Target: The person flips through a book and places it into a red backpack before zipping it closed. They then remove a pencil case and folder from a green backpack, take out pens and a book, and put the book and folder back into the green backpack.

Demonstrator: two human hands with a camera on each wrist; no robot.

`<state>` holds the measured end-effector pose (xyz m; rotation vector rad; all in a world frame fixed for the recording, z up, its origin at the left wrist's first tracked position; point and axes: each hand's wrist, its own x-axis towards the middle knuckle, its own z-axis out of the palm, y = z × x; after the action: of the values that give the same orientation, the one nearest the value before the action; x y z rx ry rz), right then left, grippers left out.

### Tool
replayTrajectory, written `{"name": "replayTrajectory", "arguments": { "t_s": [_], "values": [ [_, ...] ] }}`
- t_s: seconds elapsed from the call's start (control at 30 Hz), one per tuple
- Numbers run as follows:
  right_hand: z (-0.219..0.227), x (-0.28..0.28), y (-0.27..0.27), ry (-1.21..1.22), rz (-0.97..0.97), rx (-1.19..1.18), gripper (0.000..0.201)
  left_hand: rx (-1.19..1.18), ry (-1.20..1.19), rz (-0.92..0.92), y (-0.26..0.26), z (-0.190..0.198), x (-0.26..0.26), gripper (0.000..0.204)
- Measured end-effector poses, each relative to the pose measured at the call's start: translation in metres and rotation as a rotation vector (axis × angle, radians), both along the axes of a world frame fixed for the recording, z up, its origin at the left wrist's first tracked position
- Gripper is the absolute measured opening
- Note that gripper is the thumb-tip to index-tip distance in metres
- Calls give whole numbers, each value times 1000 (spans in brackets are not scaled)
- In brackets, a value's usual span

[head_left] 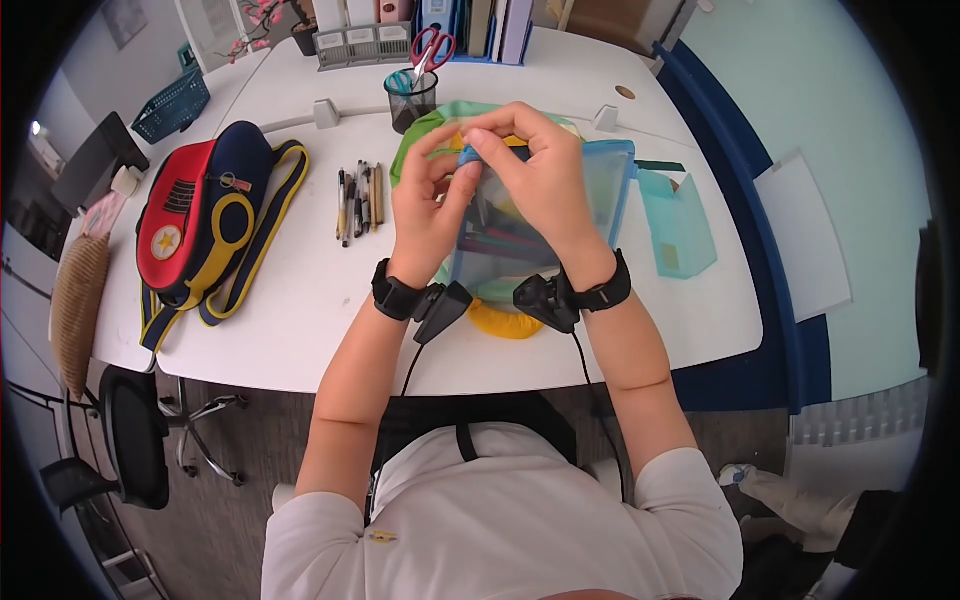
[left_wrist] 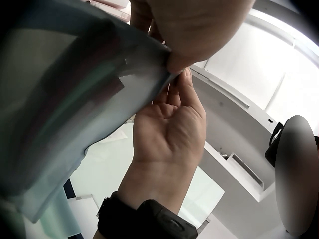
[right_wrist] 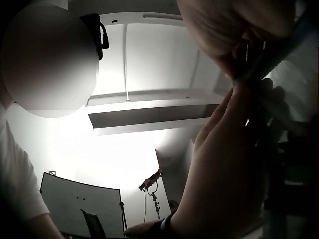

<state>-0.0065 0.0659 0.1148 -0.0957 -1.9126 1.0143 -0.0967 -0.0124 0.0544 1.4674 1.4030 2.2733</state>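
A translucent pouch with blue edging (head_left: 605, 180) is raised over the table, its upper left corner between both hands. The left hand (head_left: 428, 205) pinches that blue corner; the right hand (head_left: 540, 180) pinches it from the other side, fingertips meeting the left's. Dark red and green items show through the pouch (left_wrist: 99, 94) in the left wrist view, where the left hand (left_wrist: 199, 27) is at the top and the right hand (left_wrist: 169, 129) below it. The right wrist view is dark: the right hand (right_wrist: 239, 25) is above, the left hand (right_wrist: 219, 164) below.
Behind and under the pouch lie a green item (head_left: 412, 145) and a yellow item (head_left: 505, 320). Left are several pens (head_left: 360, 203) and a red-blue bag (head_left: 185, 215). A pen cup (head_left: 410, 108) stands behind; a teal case (head_left: 680, 225) lies right.
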Motion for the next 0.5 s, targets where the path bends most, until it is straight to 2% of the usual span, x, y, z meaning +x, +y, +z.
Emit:
{"name": "replayTrajectory", "arguments": {
  "t_s": [0.07,0.17,0.27,0.37,0.5],
  "values": [
    [0,0,1,21,-20,5,9,15,-73,-3,0,-2,2,35],
    [0,0,4,-16,-181,263,6,-41,-31,-6,-2,1,2,33],
    [1,-3,11,8,-269,619,6,-77,-42,-21,-1,-1,-1,29],
    [4,-1,15,-131,-223,527,6,-42,-31,10,1,-3,-4,24],
    [12,9,22,-210,-255,638,5,-31,-21,16,3,-5,-6,23]
  ]
}}
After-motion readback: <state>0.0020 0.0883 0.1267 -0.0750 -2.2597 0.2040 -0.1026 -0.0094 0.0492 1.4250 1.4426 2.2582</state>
